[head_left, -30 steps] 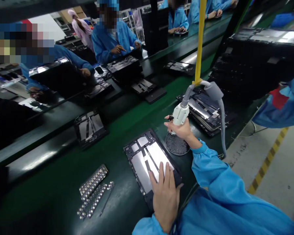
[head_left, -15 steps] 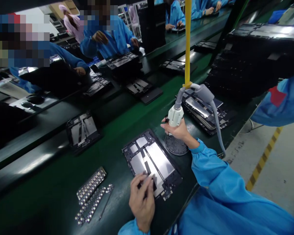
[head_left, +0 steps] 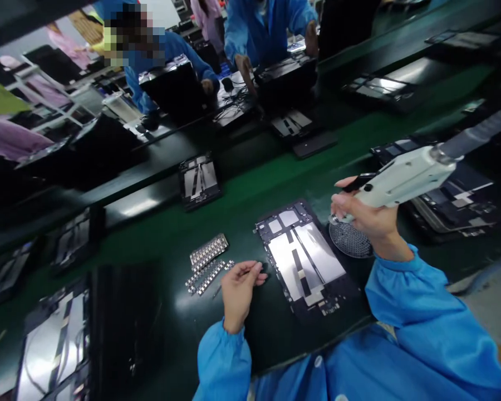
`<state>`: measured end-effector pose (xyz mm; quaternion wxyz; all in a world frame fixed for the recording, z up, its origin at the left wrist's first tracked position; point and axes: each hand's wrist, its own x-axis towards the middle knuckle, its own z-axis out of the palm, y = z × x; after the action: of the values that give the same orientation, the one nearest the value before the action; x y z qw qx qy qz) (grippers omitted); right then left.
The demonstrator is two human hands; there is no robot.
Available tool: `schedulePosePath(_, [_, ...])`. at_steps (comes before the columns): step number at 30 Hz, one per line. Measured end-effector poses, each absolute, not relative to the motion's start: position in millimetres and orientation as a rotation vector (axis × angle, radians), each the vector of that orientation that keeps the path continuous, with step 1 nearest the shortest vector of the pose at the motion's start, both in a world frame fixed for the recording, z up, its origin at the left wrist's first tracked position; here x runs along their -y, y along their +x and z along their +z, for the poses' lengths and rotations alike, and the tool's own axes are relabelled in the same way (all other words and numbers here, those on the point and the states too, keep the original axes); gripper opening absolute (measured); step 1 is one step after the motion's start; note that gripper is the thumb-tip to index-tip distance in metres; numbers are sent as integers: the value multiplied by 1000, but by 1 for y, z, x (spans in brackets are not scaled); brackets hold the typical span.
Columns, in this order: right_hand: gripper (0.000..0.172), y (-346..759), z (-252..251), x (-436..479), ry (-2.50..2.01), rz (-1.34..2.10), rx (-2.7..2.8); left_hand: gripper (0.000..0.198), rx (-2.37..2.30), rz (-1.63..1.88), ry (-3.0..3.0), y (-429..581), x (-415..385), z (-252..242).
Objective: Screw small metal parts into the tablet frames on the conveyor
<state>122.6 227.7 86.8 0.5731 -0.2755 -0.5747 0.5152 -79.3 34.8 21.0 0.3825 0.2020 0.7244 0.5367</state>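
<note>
Right grip was wrapped around a pale power screwdriver, right of centre frame, the tool angled up to the upper right. Driver's lower end was near a round dark studded disc, contact not clear. Open tablet lay flat on the green desk, just right of centre, silver inner plates up; it sat between the two grips, lower left of the right grip and apart from it, and just right of the left grip. Left grip was at lower centre, thumb and fingers drawn close; dark bit at the fingertips, couldn't tell if anything was pinched. Small component strips lay left of it, near. Stacked tablet parts were at right, behind the driver. Another open tablet unit lay above centre-left, one more at lower left of frame
</note>
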Motion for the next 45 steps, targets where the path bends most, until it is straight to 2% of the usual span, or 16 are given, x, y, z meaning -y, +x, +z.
schedulePosePath(6, [26, 73, 96, -190, -565, 1516, 1463, 34, -1803, 1278, 614, -75, -62, 17])
schedulePosePath(14, [26, 28, 88, -161, -630, 1692, 1569, 19, -1815, 1255, 680, -78, -70, 10])
schedulePosePath(18, [29, 16, 79, -156, -640, 1683, 1624, 22, -1697, 1108, 647, -88, -77, 15])
schedulePosePath(23, [33, 10, 74, -155, -693, 1654, 1669, 15, -1617, 977, 625, -102, -88, 18])
schedulePosePath(34, [28, 7, 67, -154, -717, 1629, 1727, 3, -1598, 984, 601, -102, -88, 18])
schedulePosePath(40, [30, 7, 66, -149, -607, 1591, 1778, 8, -1612, 1078, 601, -99, -86, 21])
schedulePosePath(45, [28, 22, 75, -158, -673, 1566, 1654, 22, -1657, 1151, 557, -88, -73, 14])
